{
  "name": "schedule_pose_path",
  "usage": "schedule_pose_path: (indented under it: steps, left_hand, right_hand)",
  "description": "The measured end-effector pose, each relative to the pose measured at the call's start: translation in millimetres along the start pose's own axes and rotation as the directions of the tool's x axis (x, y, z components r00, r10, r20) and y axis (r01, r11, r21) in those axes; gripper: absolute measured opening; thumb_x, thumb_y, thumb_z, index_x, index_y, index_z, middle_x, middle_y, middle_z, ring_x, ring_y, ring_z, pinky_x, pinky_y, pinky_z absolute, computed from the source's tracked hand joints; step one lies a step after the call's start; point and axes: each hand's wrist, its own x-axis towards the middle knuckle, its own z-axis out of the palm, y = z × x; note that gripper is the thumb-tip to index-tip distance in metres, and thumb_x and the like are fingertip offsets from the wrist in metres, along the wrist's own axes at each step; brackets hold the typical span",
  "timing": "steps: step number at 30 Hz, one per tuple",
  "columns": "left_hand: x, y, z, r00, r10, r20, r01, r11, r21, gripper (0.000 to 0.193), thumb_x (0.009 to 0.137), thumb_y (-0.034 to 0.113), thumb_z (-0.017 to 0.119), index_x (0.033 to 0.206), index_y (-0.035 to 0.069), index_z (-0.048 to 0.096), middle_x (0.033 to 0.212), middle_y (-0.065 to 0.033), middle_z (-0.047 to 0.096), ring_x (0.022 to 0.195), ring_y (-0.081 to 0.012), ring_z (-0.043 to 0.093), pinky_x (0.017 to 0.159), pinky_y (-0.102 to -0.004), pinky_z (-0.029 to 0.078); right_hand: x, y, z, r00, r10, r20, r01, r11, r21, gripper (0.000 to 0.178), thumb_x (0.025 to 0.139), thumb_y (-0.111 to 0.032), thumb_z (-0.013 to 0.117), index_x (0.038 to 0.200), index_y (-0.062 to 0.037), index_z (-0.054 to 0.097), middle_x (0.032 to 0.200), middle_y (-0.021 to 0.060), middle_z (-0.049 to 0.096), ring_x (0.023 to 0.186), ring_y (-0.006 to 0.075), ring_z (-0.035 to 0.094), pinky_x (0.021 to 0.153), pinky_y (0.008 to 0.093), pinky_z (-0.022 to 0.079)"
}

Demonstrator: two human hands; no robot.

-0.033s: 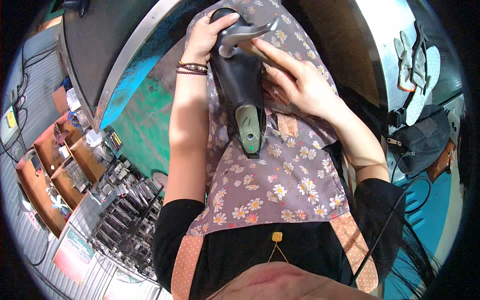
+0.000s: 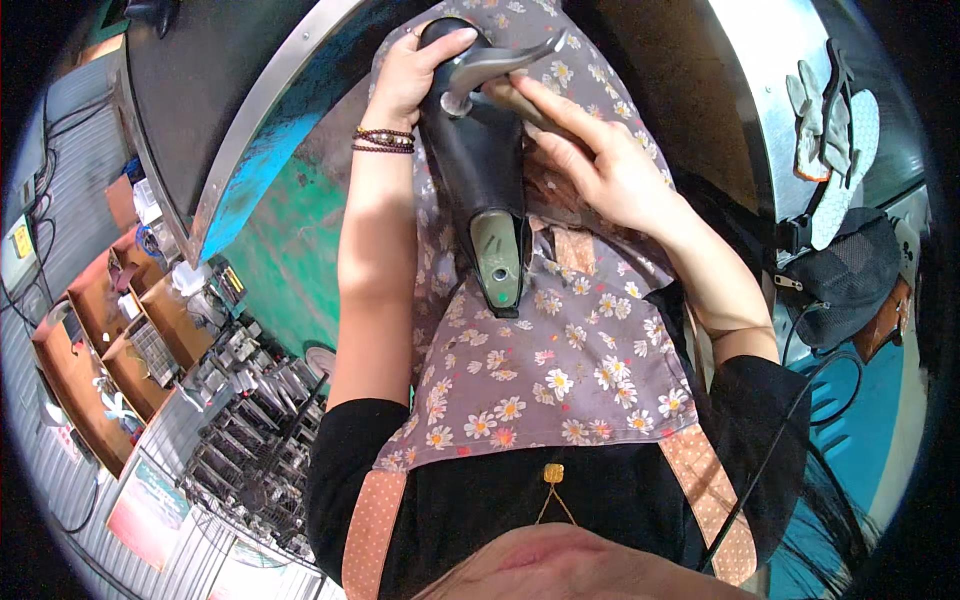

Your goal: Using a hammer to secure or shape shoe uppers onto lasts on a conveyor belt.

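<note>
A black leather shoe upper [image 2: 476, 168] is stretched over a shoe last [image 2: 497, 258], whose green top shows at the heel end nearest me. It lies lengthwise over my lap, toe pointing away. My left hand [image 2: 408, 72] is wrapped around the toe end, thumb pressed on top. Closed around the handles of metal lasting pliers [image 2: 490, 68] is my right hand [image 2: 606, 160], fingers stretched along them. The pliers' curved jaw points to the far right, and their round knob sits over the upper near the toe. Part of the handles is hidden under my fingers.
A flowered apron [image 2: 560, 390] covers my lap. Metal-edged counters [image 2: 255, 130] rise on the left and right. Gloves [image 2: 812, 120] and a black mesh bag [image 2: 850, 280] lie at right, a cable [image 2: 780, 440] below. Wooden shelves [image 2: 110, 330] and a rack of metal parts [image 2: 250, 430] stand left.
The pliers' head has shifted slightly to the right over the upper, its jaw tip a little higher. My left hand stays on the toe.
</note>
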Motion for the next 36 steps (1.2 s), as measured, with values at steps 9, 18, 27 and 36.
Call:
schedule_pose_path:
  steps: [9,18,27,36]
  left_hand:
    - [-2,-2,-7,1.000,-0.010,0.023,0.010,1.000,0.014,0.029,0.080,0.023,0.077,0.102,0.006,0.067,0.090,-0.0012,0.068,0.078,-0.0110,0.063,0.075,-0.0271,0.052]
    - [-8,10,-21,0.999,0.010,0.033,-0.012,0.998,0.057,0.027,0.083,0.018,0.073,0.105,0.004,0.067,0.095,-0.0032,0.069,0.084,-0.0136,0.065,0.079,-0.0284,0.052]
    - [-15,20,-13,1.000,-0.018,-0.024,0.019,1.000,0.019,0.028,0.079,0.018,0.078,0.102,0.005,0.067,0.091,-0.0030,0.069,0.079,-0.0126,0.064,0.075,-0.0280,0.052]
    - [-55,54,-20,0.983,0.154,-0.096,-0.155,0.988,-0.007,0.028,0.081,0.015,0.074,0.105,0.003,0.064,0.092,-0.0038,0.067,0.084,-0.0125,0.063,0.080,-0.0292,0.051]
  right_hand:
    - [-22,14,4,0.998,0.013,-0.063,-0.013,1.000,0.002,0.050,0.095,-0.011,0.050,0.144,-0.0094,0.039,0.138,0.0125,0.052,0.124,0.0277,0.053,0.102,0.0340,0.043]
    - [-6,-32,-21,0.997,-0.031,0.077,0.013,0.977,0.214,0.051,0.093,-0.011,0.053,0.143,-0.0122,0.042,0.129,0.0128,0.059,0.103,0.0280,0.066,0.091,0.0352,0.049]
    - [-3,-22,-19,0.985,-0.166,0.049,0.150,0.960,0.237,0.050,0.095,-0.009,0.052,0.144,-0.0090,0.041,0.123,0.0141,0.063,0.103,0.0165,0.063,0.091,0.0304,0.048]
    - [-44,20,-23,0.976,0.183,0.115,-0.205,0.954,0.217,0.052,0.095,-0.009,0.051,0.145,-0.0026,0.036,0.143,0.0141,0.047,0.133,0.0198,0.042,0.110,0.0311,0.029]
